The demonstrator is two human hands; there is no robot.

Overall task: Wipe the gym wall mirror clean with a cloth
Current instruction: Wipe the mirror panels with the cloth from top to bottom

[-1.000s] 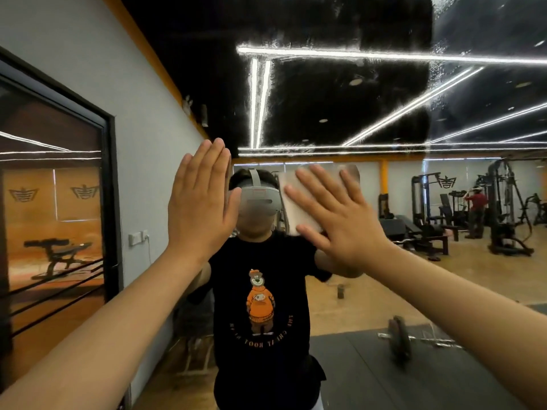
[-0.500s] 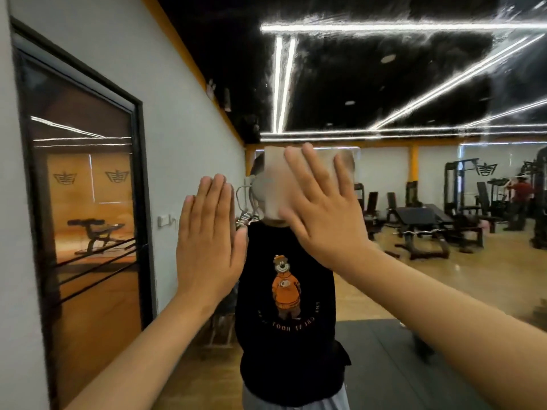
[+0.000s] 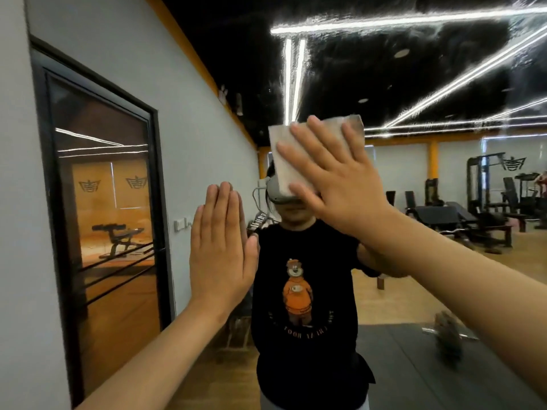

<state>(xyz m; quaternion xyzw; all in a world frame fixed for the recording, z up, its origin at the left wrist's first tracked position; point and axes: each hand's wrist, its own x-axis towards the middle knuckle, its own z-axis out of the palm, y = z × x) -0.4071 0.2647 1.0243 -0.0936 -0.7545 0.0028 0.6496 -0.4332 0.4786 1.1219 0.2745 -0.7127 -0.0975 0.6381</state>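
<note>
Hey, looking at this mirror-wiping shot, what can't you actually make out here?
1. Head view: most of the cloth lies under the spread fingers of the right hand; its lower edge is hidden.
2. Head view: mirror glass behind the cloth and the left hand is covered, so smears there cannot be judged.
3. Head view: the mirror's right and bottom edges are cut off by the frame.
4. Head view: the reflected weight is blurred.

The cloth (image 3: 287, 170) lies on the mirror (image 3: 414, 84), under the right grip (image 3: 340, 184). The left grip (image 3: 220, 250) is lower and further left, apart from the cloth. The doorway (image 3: 103, 202) stands leftmost.
</note>
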